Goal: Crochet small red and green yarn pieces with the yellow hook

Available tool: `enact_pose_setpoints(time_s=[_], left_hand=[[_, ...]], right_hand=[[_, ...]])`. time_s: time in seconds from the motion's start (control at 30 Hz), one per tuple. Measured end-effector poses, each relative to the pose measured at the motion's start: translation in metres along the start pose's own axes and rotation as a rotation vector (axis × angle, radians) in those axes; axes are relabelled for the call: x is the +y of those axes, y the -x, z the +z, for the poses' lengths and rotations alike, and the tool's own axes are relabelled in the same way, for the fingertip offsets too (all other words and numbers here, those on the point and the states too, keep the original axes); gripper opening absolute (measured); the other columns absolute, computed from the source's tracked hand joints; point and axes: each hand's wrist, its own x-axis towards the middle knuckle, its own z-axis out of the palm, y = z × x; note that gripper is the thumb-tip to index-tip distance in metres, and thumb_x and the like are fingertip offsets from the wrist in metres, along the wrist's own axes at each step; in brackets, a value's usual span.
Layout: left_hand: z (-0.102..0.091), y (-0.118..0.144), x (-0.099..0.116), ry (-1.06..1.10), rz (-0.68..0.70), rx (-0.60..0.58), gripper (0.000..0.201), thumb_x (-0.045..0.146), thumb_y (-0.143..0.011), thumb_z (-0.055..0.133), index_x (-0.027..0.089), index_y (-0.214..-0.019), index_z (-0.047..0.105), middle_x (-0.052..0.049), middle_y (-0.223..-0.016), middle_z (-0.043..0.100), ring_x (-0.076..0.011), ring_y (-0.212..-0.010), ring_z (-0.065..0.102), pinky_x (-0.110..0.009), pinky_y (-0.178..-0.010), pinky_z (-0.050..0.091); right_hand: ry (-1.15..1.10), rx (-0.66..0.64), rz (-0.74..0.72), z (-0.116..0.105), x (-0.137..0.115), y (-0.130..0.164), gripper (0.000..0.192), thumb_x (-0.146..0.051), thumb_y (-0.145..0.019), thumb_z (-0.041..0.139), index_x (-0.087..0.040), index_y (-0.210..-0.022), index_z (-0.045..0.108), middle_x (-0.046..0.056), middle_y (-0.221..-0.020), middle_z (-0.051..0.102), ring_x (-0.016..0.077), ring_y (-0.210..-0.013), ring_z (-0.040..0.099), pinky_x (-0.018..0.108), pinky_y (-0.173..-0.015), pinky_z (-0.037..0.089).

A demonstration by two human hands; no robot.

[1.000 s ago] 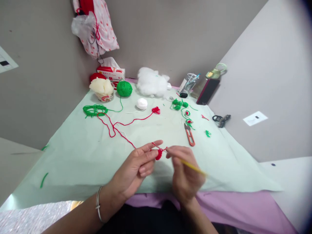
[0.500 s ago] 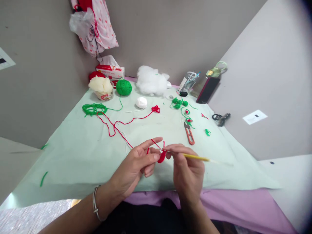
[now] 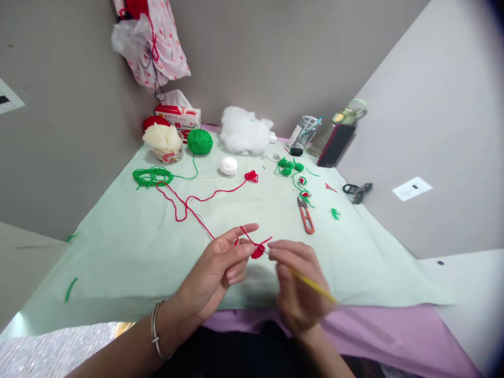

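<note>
Between thumb and fingers, my left hand pinches a small red crochet piece. Red yarn runs from the table up to this hand and over its raised index finger. My right hand is closed around a crochet hook with a yellow handle, partly blurred by motion. The hook's tip meets the right side of the red piece; exactly how it sits in the stitches is too small to tell. A short red yarn end sticks out above the piece.
Orange-handled thread snips lie right of centre, below small green and red crocheted bits. Farther back are a green yarn ball, a white yarn ball, white stuffing, a tissue box and a bottle.
The hook's handle has swung downward at its rear end as my right hand turned. The red piece has tilted and shifted slightly left with my left hand.
</note>
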Motion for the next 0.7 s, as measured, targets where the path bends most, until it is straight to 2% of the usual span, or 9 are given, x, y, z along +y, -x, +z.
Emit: enact_pose_setpoints(time_s=[0.07, 0.17, 0.27, 0.33, 0.43, 0.5, 0.6, 0.7], left_hand=[[0.000, 0.000, 0.002, -0.008, 0.022, 0.010, 0.044, 0.021, -0.083, 0.087, 0.013, -0.124, 0.073, 0.008, -0.068, 0.055, 0.0008, -0.045, 0.026, -0.017, -0.044, 0.021], [0.001, 0.001, 0.000, -0.071, 0.083, 0.020, 0.039, 0.023, -0.083, 0.087, 0.016, -0.119, 0.076, 0.006, -0.073, 0.059, 0.0006, -0.044, 0.032, -0.018, -0.044, 0.023], [0.004, 0.003, -0.006, -0.130, 0.136, 0.030, 0.038, 0.026, -0.081, 0.089, 0.019, -0.117, 0.077, 0.004, -0.080, 0.062, -0.0008, -0.046, 0.042, -0.019, -0.045, 0.029], [0.005, 0.003, -0.009, -0.131, 0.162, 0.039, 0.043, 0.025, -0.078, 0.092, 0.020, -0.118, 0.078, 0.004, -0.081, 0.063, -0.0015, -0.048, 0.045, -0.018, -0.046, 0.031], [0.005, 0.001, -0.009, -0.040, 0.103, 0.034, 0.044, 0.024, -0.079, 0.092, 0.019, -0.121, 0.078, 0.005, -0.076, 0.061, -0.0002, -0.046, 0.039, -0.017, -0.045, 0.027], [0.004, -0.001, -0.006, 0.045, 0.030, 0.029, 0.041, 0.022, -0.081, 0.089, 0.016, -0.120, 0.079, 0.007, -0.071, 0.056, 0.0010, -0.045, 0.031, -0.016, -0.044, 0.024], [0.001, -0.002, -0.001, 0.099, -0.005, 0.026, 0.035, 0.018, -0.081, 0.087, 0.013, -0.115, 0.081, 0.009, -0.063, 0.047, 0.0011, -0.045, 0.023, -0.015, -0.043, 0.022], [0.000, -0.002, 0.000, 0.037, 0.035, 0.008, 0.034, 0.018, -0.081, 0.088, 0.017, -0.115, 0.082, 0.006, -0.069, 0.055, 0.0014, -0.045, 0.028, -0.015, -0.044, 0.024]], right_hand=[[-0.190, 0.044, 0.158, -0.001, -0.003, -0.007, 0.024, -0.016, -0.104, 0.056, -0.026, -0.110, 0.077, 0.006, -0.093, 0.075, 0.0199, -0.078, 0.070, 0.036, -0.066, 0.061], [-0.296, -0.012, 0.240, 0.000, -0.006, -0.016, 0.021, -0.018, -0.104, 0.059, -0.026, -0.104, 0.079, 0.006, -0.094, 0.077, 0.0204, -0.083, 0.072, 0.036, -0.070, 0.062], [-0.265, -0.042, 0.215, 0.004, -0.007, -0.016, 0.024, -0.013, -0.102, 0.060, -0.027, -0.108, 0.079, 0.005, -0.099, 0.080, 0.0205, -0.092, 0.075, 0.036, -0.078, 0.064], [-0.190, -0.035, 0.165, 0.005, -0.006, -0.011, 0.029, -0.009, -0.101, 0.061, -0.028, -0.114, 0.078, 0.005, -0.100, 0.079, 0.0195, -0.090, 0.074, 0.034, -0.075, 0.064], [-0.018, -0.062, 0.026, 0.004, -0.002, -0.002, 0.037, -0.007, -0.098, 0.065, -0.031, -0.123, 0.078, 0.007, -0.111, 0.077, 0.0212, -0.095, 0.075, 0.035, -0.076, 0.064], [0.002, -0.039, 0.021, 0.001, 0.000, -0.001, 0.036, -0.007, -0.098, 0.065, -0.031, -0.122, 0.079, 0.008, -0.112, 0.077, 0.0223, -0.096, 0.074, 0.037, -0.076, 0.064], [-0.195, 0.084, 0.216, -0.002, 0.002, -0.007, 0.024, -0.014, -0.102, 0.061, -0.027, -0.109, 0.079, 0.005, -0.092, 0.074, 0.0187, -0.077, 0.069, 0.033, -0.064, 0.058], [-0.377, 0.078, 0.321, 0.000, 0.000, -0.015, 0.019, -0.022, -0.104, 0.061, -0.024, -0.101, 0.079, 0.004, -0.085, 0.073, 0.0167, -0.069, 0.065, 0.032, -0.060, 0.056]])
